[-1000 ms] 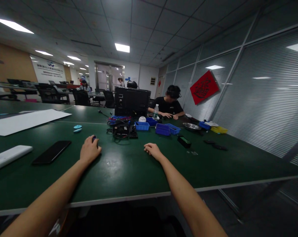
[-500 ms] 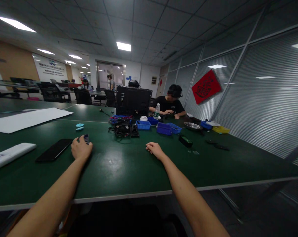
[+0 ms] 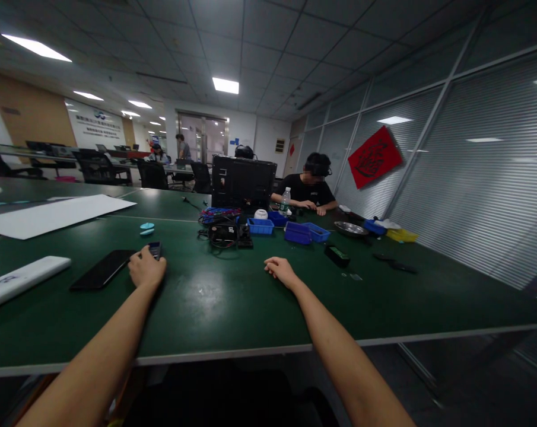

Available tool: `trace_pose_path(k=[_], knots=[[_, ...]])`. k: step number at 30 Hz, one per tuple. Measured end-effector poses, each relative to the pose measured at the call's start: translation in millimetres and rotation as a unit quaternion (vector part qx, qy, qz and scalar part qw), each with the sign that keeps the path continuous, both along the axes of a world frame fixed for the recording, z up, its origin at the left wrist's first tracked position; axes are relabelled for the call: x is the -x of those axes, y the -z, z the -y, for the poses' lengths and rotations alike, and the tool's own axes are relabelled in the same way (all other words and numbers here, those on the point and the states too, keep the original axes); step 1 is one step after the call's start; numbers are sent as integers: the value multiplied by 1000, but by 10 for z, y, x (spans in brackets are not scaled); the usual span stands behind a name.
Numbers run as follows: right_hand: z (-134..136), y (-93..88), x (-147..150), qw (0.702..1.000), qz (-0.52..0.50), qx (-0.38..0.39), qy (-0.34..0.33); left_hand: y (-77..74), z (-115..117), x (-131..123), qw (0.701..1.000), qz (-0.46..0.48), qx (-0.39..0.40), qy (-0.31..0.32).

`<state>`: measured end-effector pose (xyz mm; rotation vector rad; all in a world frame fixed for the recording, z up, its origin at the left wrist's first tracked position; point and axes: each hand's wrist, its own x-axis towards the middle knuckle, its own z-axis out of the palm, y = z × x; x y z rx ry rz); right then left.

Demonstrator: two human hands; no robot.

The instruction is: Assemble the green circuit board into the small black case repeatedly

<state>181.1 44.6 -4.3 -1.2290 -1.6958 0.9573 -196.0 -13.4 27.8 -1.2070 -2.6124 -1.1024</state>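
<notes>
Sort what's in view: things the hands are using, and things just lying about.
In use, it seems:
- dark gadget, in the left hand

Apparently lying about:
- black slab, beside that hand
- white bar
- white sheet
- ball
- bottle

On the counter (image 3: 232, 323), a white sheet (image 3: 59, 214) to the left. Toward the middle, a white ball (image 3: 260, 213) close to a blue tray (image 3: 260, 230); a clear bottle (image 3: 285, 207) near a person (image 3: 310, 188). Farther right, a metal bowl (image 3: 350, 228) and a yellow tray (image 3: 402, 236); on the wall (image 3: 486, 196), a tilted red poster (image 3: 375, 157).
</notes>
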Motion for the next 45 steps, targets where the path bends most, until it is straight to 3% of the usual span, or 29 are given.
trace_pose_path(k=[14,45], knots=[[-81,85,-21,1000,5,-11,-3,24,-17,27,1000,-4,10,-3],[-41,44,-15,1000,21,-17,-3,-28,14,1,999,15,32,-3]])
